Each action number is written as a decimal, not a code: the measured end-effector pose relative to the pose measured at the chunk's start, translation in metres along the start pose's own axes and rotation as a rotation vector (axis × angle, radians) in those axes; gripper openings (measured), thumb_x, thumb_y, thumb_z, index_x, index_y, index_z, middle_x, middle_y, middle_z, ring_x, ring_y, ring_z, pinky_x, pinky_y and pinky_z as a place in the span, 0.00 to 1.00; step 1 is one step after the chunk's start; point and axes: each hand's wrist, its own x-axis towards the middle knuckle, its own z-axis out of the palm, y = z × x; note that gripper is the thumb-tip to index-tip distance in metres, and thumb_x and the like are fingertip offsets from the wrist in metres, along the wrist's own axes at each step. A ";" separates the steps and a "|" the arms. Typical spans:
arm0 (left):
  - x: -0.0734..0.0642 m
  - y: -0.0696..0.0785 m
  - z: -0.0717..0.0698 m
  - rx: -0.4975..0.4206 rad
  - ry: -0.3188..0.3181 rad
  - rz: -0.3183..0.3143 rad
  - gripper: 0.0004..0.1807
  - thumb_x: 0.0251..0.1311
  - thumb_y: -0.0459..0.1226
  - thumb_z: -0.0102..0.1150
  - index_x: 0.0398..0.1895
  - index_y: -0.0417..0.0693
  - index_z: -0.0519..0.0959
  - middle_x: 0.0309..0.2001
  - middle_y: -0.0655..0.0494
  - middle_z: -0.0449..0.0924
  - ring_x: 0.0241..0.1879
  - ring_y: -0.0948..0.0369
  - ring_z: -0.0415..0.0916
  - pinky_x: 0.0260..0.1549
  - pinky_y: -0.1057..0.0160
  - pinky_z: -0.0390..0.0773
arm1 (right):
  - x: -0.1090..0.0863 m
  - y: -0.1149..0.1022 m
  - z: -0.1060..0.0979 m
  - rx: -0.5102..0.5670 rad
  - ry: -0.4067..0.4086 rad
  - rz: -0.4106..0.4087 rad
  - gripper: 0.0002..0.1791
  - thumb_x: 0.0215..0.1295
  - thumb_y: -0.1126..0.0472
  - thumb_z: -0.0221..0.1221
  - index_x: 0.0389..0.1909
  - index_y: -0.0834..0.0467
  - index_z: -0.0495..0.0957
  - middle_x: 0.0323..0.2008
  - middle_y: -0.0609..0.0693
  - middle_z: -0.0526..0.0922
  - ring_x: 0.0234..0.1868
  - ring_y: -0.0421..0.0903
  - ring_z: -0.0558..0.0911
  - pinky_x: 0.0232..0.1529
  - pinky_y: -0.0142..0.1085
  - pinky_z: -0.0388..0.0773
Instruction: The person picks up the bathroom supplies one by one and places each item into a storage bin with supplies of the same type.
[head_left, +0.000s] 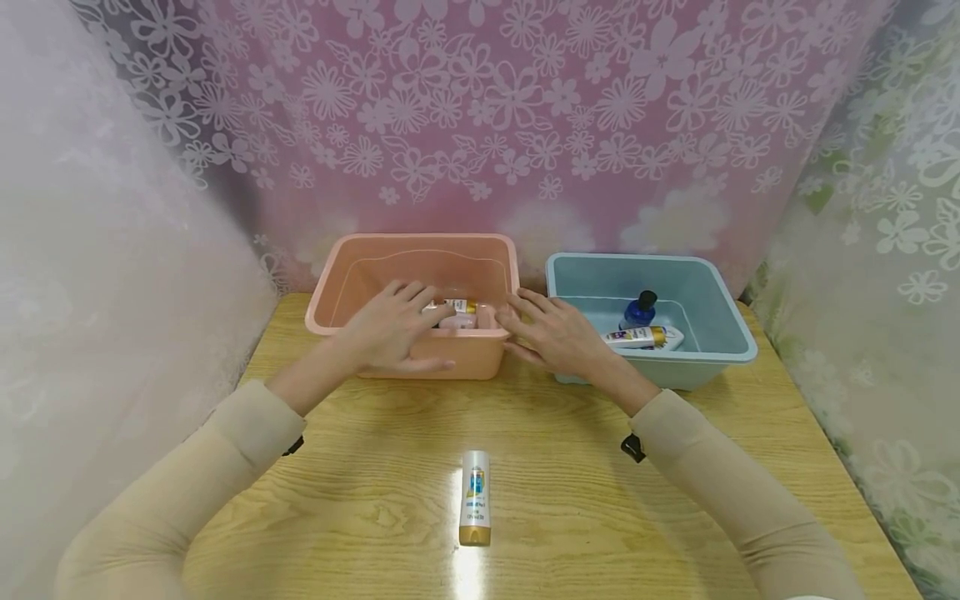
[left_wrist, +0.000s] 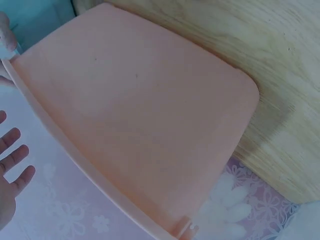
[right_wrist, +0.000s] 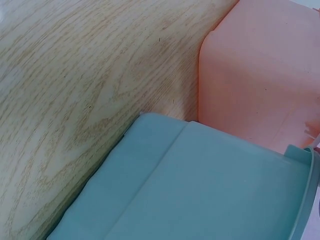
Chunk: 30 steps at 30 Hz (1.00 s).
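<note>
My left hand [head_left: 393, 327] is over the front of the peach-orange plastic bin [head_left: 352, 237], fingers straight and spread above its opening. In the left wrist view, those fingers [left_wrist: 15, 159] show apart from the bin's rim. My right hand [head_left: 558, 333] holds the bin's front right corner, fingers over the rim and thumb lower on the outside. Inside the bin, partly hidden by the left hand, lie a white bottle with a gold cap [head_left: 461, 306] and a pinkish item [head_left: 457, 322]. On the table nearer me lies a white bottle with a gold cap [head_left: 476, 498].
To the right stands a light blue bin [head_left: 720, 308], close to the orange one. It contains a dark blue bottle with a black cap [head_left: 639, 310] and a white bottle with a gold cap [head_left: 636, 337]. Both bins stand on the wood-grain table [head_left: 360, 500], before a flowered pink curtain [head_left: 480, 125].
</note>
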 end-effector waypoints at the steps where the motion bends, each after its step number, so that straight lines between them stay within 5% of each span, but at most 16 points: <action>1: -0.001 0.003 0.001 -0.004 0.015 0.007 0.42 0.67 0.73 0.44 0.65 0.51 0.77 0.56 0.48 0.80 0.56 0.46 0.77 0.59 0.43 0.77 | 0.000 0.000 0.000 0.004 -0.002 -0.001 0.27 0.78 0.39 0.54 0.67 0.50 0.78 0.66 0.60 0.82 0.66 0.59 0.81 0.51 0.52 0.87; 5: -0.006 0.020 0.002 0.003 0.053 0.047 0.47 0.68 0.77 0.30 0.64 0.52 0.78 0.56 0.50 0.80 0.56 0.48 0.78 0.59 0.45 0.78 | 0.000 -0.001 0.000 0.011 -0.003 -0.001 0.26 0.78 0.39 0.55 0.66 0.50 0.78 0.66 0.60 0.82 0.66 0.59 0.81 0.51 0.53 0.87; 8: -0.008 0.030 0.001 0.018 0.044 0.070 0.45 0.67 0.76 0.38 0.64 0.52 0.77 0.58 0.49 0.80 0.59 0.48 0.78 0.61 0.45 0.78 | -0.001 0.000 0.000 0.002 0.000 0.000 0.29 0.71 0.40 0.64 0.65 0.50 0.78 0.66 0.60 0.83 0.66 0.59 0.81 0.51 0.52 0.87; 15: -0.008 0.039 0.000 0.006 0.010 0.093 0.43 0.63 0.72 0.53 0.68 0.51 0.76 0.62 0.47 0.80 0.64 0.46 0.76 0.67 0.44 0.74 | 0.000 0.001 -0.002 -0.001 0.018 -0.006 0.29 0.70 0.40 0.64 0.66 0.51 0.77 0.65 0.60 0.83 0.66 0.59 0.82 0.51 0.52 0.87; 25: -0.013 0.055 0.011 -0.009 -0.042 0.158 0.42 0.63 0.72 0.53 0.67 0.51 0.76 0.63 0.48 0.79 0.64 0.48 0.77 0.67 0.45 0.75 | 0.000 0.001 -0.001 -0.003 0.012 -0.004 0.31 0.68 0.41 0.66 0.67 0.52 0.77 0.65 0.60 0.83 0.65 0.59 0.82 0.51 0.52 0.87; 30: -0.015 0.067 0.022 -0.027 -0.095 0.204 0.45 0.64 0.75 0.49 0.69 0.52 0.76 0.66 0.47 0.78 0.66 0.48 0.76 0.70 0.46 0.74 | -0.001 0.002 -0.001 -0.016 0.018 -0.013 0.28 0.77 0.39 0.56 0.66 0.52 0.77 0.64 0.60 0.84 0.65 0.59 0.82 0.50 0.51 0.87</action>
